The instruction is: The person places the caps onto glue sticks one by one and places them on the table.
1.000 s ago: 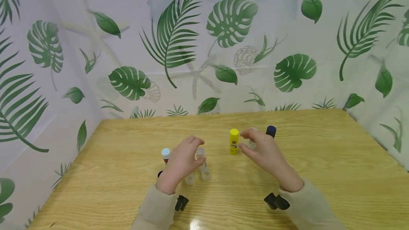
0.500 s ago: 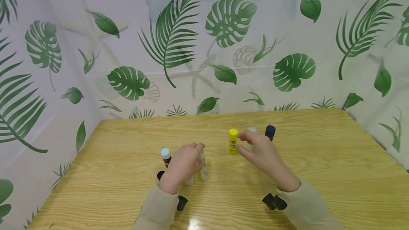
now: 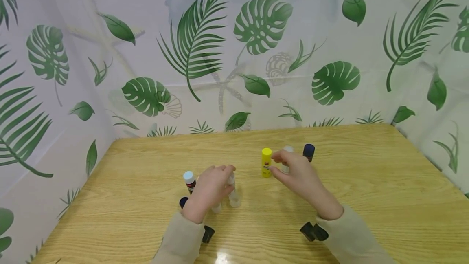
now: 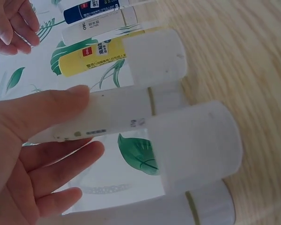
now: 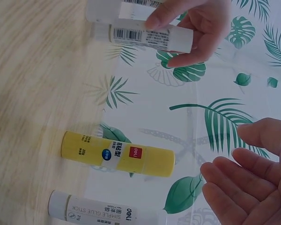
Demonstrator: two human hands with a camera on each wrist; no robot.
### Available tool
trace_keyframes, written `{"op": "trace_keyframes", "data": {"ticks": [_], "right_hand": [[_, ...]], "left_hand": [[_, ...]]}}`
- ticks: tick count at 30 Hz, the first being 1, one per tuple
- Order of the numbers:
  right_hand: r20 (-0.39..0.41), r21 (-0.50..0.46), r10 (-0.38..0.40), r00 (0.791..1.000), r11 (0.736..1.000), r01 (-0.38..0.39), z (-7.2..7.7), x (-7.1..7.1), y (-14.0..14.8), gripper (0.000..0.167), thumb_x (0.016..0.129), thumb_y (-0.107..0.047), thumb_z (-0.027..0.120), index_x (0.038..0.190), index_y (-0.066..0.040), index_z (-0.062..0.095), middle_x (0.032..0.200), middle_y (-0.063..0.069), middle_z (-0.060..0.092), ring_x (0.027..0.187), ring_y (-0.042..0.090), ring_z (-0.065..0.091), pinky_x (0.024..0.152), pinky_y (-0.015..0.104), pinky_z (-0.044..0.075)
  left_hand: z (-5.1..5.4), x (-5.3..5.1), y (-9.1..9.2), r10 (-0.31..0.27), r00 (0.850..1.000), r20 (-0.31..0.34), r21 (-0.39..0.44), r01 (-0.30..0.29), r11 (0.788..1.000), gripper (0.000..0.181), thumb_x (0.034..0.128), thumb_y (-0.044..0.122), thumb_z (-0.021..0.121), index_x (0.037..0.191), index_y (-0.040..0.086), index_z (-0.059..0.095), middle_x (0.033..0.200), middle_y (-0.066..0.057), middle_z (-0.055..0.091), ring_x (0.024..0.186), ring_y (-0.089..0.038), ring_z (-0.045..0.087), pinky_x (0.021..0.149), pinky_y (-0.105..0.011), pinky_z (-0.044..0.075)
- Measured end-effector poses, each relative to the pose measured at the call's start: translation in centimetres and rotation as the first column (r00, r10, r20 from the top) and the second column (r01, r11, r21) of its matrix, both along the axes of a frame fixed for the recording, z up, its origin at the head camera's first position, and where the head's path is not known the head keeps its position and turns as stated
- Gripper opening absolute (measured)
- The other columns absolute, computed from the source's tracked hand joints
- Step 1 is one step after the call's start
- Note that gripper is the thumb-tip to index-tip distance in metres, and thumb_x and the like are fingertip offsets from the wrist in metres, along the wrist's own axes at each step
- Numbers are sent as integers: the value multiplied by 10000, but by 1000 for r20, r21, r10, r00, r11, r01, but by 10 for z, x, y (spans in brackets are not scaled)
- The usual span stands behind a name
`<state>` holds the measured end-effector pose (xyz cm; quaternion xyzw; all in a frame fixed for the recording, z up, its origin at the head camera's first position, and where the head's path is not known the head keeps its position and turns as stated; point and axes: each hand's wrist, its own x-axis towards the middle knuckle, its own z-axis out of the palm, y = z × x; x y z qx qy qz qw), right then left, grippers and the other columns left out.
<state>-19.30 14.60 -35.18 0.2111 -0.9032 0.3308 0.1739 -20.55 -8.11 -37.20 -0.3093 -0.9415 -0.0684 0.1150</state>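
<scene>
Behind and beside the table, seeing a white cloth (image 3: 278, 105) with green leaf prints. Below it, facing a wood-grain table (image 3: 271, 223), running from left to right. Reaching over from the near side in pale sleeves (image 3: 179, 237). On the left, pinching a white stick (image 5: 140, 37) with the left hand (image 3: 211, 188), pressing the thumb against its side and bending the fingers behind it. On the right, holding the right hand (image 3: 302, 178) just beside the yellow stick (image 3: 266, 163), parting thumb and fingers and leaving a small gap to it. Wearing a black clip (image 3: 208, 234) at each wrist. Right of centre, finding the yellow stick standing upright. Farther right, partly behind the right hand, seeing a second white stick (image 5: 93, 208), then a navy stick (image 3: 309, 152). Left of the left hand, noting a dark stick (image 3: 191, 184) under a light cap (image 3: 188, 177) and, nearer, a navy cap (image 3: 184, 202), partly hidden. Close to the pinched stick, on its near side, spotting two clear cups (image 4: 196, 145).
</scene>
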Motion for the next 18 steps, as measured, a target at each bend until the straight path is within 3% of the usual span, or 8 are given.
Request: {"op": "trace_keyframes", "data": {"ticks": [6, 11, 15, 18], "right_hand": [[9, -10, 8, 1000, 1000, -8, -1, 1, -1, 212, 787, -76, 658, 980, 1, 614, 925, 106, 624, 867, 239, 590, 732, 376, 485], [-3, -16, 6, 1000, 1000, -6, -1, 0, -1, 215, 781, -71, 664, 979, -1, 616, 919, 106, 625, 861, 236, 592, 730, 373, 487], [-10, -19, 2, 1000, 1000, -2, 0, 0, -1, 216, 780, -69, 665, 978, 0, 615, 917, 109, 625, 861, 239, 593, 730, 374, 487], [-4, -18, 2, 1000, 1000, -2, 1, 1, -1, 217, 781, -66, 662, 982, 2, 613, 920, 111, 624, 864, 241, 593, 733, 374, 486]], "left_hand": [[0, 2, -1, -3, 1000, -26, 168, 7, 986, 376, 793, 179, 663, 1115, 37, 531, 899, -52, 559, 593, -128, 517, 546, -223, 439], [8, 7, 0, 18, 994, -106, 366, 22, 930, 377, 765, 127, 668, 1100, 34, 523, 929, -77, 529, 633, -138, 554, 513, -202, 430], [15, 10, 1, 39, 966, -254, 457, 84, 886, 395, 716, 74, 688, 1070, 15, 523, 896, -85, 525, 672, -170, 575, 513, -215, 443], [20, 12, 1, 56, 938, -343, 487, 127, 864, 409, 690, 57, 702, 1054, 0, 525, 843, -78, 522, 586, -155, 527, 471, -215, 417]]}}
